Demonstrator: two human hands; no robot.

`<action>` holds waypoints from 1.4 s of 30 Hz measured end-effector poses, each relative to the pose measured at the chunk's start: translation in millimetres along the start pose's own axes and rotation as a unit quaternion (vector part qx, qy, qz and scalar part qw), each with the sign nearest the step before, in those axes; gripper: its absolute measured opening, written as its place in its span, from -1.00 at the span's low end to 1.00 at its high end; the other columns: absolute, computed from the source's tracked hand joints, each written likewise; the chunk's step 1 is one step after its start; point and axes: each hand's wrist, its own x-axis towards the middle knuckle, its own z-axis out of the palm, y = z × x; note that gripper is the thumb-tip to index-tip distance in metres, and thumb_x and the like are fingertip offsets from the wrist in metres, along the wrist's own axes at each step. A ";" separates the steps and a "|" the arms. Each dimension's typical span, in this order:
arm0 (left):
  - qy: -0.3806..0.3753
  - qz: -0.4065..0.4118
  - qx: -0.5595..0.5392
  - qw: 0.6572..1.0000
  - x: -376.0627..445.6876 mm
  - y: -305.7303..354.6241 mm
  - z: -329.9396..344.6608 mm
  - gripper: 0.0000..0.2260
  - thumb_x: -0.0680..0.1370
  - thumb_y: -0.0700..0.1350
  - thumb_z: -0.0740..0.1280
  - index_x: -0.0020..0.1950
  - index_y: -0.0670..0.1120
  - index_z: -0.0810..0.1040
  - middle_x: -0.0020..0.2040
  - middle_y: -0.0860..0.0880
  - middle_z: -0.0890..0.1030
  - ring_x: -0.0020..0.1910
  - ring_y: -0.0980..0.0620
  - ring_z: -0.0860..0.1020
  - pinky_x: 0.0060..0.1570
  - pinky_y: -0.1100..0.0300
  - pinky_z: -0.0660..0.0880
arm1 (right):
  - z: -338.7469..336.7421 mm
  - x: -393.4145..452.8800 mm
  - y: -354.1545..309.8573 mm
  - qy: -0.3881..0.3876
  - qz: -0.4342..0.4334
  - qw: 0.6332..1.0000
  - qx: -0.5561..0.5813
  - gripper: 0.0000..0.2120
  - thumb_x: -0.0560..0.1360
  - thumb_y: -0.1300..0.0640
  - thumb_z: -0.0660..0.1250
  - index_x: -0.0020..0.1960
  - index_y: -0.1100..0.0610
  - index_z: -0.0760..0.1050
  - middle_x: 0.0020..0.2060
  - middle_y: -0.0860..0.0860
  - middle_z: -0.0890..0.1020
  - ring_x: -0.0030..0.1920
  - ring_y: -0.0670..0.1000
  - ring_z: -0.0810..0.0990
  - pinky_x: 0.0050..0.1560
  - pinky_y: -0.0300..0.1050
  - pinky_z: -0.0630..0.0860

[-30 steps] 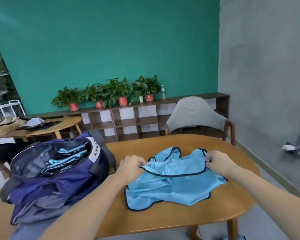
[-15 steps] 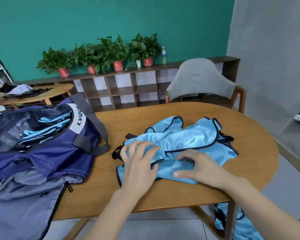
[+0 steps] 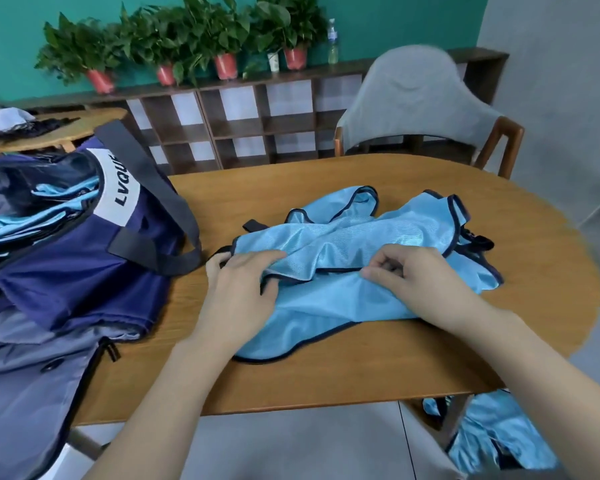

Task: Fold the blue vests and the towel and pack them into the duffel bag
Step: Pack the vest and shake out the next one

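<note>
A light blue vest with dark trim lies crumpled in the middle of the wooden table. My left hand rests on its left edge, fingers on top and thumb under a raised fold. My right hand has its fingers curled and pinches the same fold near the vest's middle. The navy duffel bag stands open at the table's left, with several folded blue vests inside. No towel is in sight.
More blue vests lie on the floor under the table's right front. A grey bag flap hangs over the left front edge. A grey chair stands behind the table, with a shelf of potted plants along the wall.
My view has tilted down and closer. Both hands left the vest's shoulders and came to its middle. My right hand went from lying flat to pinching the fold.
</note>
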 end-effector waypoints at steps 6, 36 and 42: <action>-0.022 0.109 -0.136 0.984 -35.6 44.8 -10.7 -0.87 0.52 -0.06 0.50 0.06 0.03 0.71 -0.02 0.17 0.60 0.02 0.21 0.54 0.14 0.32 0.40 | 6.8 12.7 3.8 0.049 0.021 0.988 -0.146 -0.82 0.50 -0.15 0.44 -0.15 -0.06 0.58 -0.25 -0.19 0.63 -0.17 -0.14 0.58 -0.22 -0.04 0.55; -0.013 0.002 -0.186 0.982 -66.2 63.2 -27.1 -0.78 0.47 0.01 0.51 0.07 0.17 0.59 -0.11 0.20 0.65 -0.08 0.19 0.59 0.00 0.15 0.54 | 14.4 -51.4 -47.3 0.014 -0.152 0.987 0.052 -0.98 0.43 -0.07 0.49 -0.14 -0.17 0.68 -0.18 -0.18 0.68 -0.12 -0.09 0.64 -0.07 -0.15 0.52; 0.045 0.071 -0.110 0.990 -82.6 53.4 -36.1 -0.80 0.53 0.02 0.34 0.10 0.08 0.69 -0.04 0.18 0.71 -0.08 0.12 0.65 -0.02 0.15 0.57 | 0.9 -67.3 -31.9 0.025 -0.176 0.984 -0.015 -0.76 0.45 -0.10 0.43 -0.06 0.03 0.74 -0.13 -0.19 0.68 -0.05 -0.15 0.64 0.02 -0.18 0.53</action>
